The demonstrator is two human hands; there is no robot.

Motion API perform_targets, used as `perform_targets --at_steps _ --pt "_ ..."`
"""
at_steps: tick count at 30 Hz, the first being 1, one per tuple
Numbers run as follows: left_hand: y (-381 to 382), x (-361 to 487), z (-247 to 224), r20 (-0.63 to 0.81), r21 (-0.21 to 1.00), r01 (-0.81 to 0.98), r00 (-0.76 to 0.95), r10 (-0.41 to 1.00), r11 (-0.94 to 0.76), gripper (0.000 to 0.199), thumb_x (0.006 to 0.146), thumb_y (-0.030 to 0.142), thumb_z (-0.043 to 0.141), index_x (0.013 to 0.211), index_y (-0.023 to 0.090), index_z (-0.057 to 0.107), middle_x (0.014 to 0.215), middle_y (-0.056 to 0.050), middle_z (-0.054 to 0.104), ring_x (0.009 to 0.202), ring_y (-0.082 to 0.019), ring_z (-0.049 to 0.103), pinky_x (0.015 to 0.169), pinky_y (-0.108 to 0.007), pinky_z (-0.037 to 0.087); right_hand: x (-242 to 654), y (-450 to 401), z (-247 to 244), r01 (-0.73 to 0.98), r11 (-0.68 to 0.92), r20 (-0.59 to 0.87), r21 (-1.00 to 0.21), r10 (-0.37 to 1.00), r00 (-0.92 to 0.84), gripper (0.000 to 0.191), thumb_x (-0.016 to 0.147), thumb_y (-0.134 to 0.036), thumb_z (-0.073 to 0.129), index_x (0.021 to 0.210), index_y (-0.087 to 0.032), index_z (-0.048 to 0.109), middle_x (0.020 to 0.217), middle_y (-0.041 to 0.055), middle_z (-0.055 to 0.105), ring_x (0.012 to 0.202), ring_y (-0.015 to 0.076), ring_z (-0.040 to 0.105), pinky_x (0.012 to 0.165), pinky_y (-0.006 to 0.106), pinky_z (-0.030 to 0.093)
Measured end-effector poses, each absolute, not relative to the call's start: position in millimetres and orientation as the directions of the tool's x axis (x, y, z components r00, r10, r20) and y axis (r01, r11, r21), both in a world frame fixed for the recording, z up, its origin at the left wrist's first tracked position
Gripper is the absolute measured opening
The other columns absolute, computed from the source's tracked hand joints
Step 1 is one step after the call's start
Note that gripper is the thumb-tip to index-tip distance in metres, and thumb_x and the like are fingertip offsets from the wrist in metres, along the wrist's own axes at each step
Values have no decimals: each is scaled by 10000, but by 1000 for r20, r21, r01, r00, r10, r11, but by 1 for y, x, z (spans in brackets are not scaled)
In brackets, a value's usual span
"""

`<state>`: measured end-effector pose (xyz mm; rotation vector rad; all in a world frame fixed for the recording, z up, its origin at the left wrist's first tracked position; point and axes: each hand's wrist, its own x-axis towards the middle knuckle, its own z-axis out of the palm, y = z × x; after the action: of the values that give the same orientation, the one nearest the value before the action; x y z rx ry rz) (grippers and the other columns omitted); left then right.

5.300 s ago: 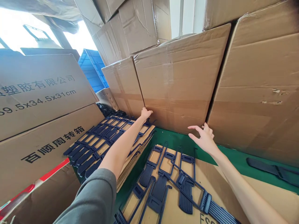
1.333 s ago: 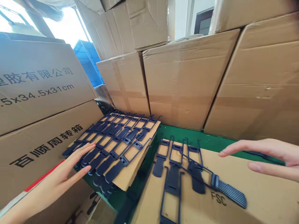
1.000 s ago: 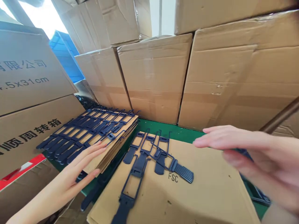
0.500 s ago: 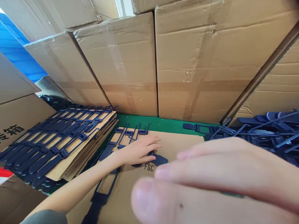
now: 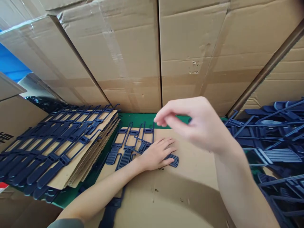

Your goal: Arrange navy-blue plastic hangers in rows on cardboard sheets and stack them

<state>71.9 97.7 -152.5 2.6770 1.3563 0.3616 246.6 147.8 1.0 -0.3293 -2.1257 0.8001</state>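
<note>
My left hand (image 5: 158,154) lies flat on a brown cardboard sheet (image 5: 190,155), fingers stretched out. Under it is a dark blue plastic piece, whose ribbed, paddle-shaped end (image 5: 174,160) sticks out past the thumb. Similar pieces with thin wire-like frames and ribbed paddles (image 5: 112,155) lie side by side on the sheet, left of this hand. My right hand (image 5: 196,123) is raised over the sheet's far part, wrist bent, with thumb and fingertips pinched together. Nothing shows between them. Another dark blue piece (image 5: 109,212) lies at the sheet's near left, partly behind my left forearm.
At left, a stack of cardboard sheets (image 5: 78,177) carries rows of the same blue pieces. A loose heap of them (image 5: 282,155) lies at right. Large taped cartons (image 5: 133,63) wall off the back of the green table surface (image 5: 140,117).
My right hand has moved away from close before the camera, out over the sheet, and its fingers are now pinched. My left hand stays on the sheet. The view has tilted down.
</note>
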Motion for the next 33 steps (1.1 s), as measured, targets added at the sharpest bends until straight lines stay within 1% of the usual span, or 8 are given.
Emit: perform_targets --at_steps 5,10,16,20,24,26,30,33 --pt "96 72 -151 139 144 762 616 775 -631 432 934 421 489 1279 166 527 1453 -137 420 1360 -256 359 1143 -420 242 193 220 -83 108 564 375 -819 667 -644 191 814 -135 463 843 -163 650 744 22 678 682 151 645 656 254 495" --pt "95 70 -153 130 137 759 624 771 -637 421 944 428 464 1277 177 523 1472 -102 406 1383 -253 315 1137 -424 254 173 245 -152 526 506 158 -683 806 -570 383 832 -231 555 1209 -169 528 793 30 667 744 193 614 688 296 451" --pt "95 66 -153 138 158 724 657 741 -671 391 954 405 451 1277 203 541 1460 -78 427 1376 -235 327 1134 -395 272 173 245 -183 527 526 123 -667 776 -619 213 883 -261 513 1049 -199 630 976 43 687 828 174 621 737 263 449" --pt "94 66 -153 155 153 711 669 727 -687 362 960 393 445 1238 203 579 1446 -79 440 1364 -242 341 1127 -387 282 169 242 -187 529 555 145 -642 765 -627 235 905 -245 451 941 -217 681 1011 45 694 927 210 616 785 289 437" --pt "93 66 -153 151 134 711 674 723 -690 371 954 396 462 1244 195 579 1445 -81 437 1362 -254 337 1139 -395 256 186 257 -173 541 552 145 -634 772 -618 224 884 -262 495 1000 -195 673 942 45 701 811 192 634 755 286 456" --pt "93 65 -154 152 135 712 673 724 -690 369 953 396 467 1248 204 580 1445 -65 442 1363 -251 335 1143 -396 250 209 273 -164 661 504 126 -557 837 -532 237 861 -274 529 1039 -195 665 949 58 700 821 211 642 767 311 463" --pt "94 64 -156 157 147 708 673 723 -691 369 962 402 450 1256 220 581 1438 -43 455 1370 -236 330 1145 -389 246 267 300 -162 953 230 1 -196 972 -235 333 846 -353 555 1110 -177 657 1130 175 644 1043 350 593 820 435 453" --pt "94 63 -157 153 143 708 675 722 -692 377 964 407 444 1264 222 579 1448 -39 445 1378 -239 318 1146 -388 243 296 311 -174 975 174 -58 -140 981 -184 405 796 -394 629 1094 -124 674 1162 258 600 1065 420 567 804 493 456"
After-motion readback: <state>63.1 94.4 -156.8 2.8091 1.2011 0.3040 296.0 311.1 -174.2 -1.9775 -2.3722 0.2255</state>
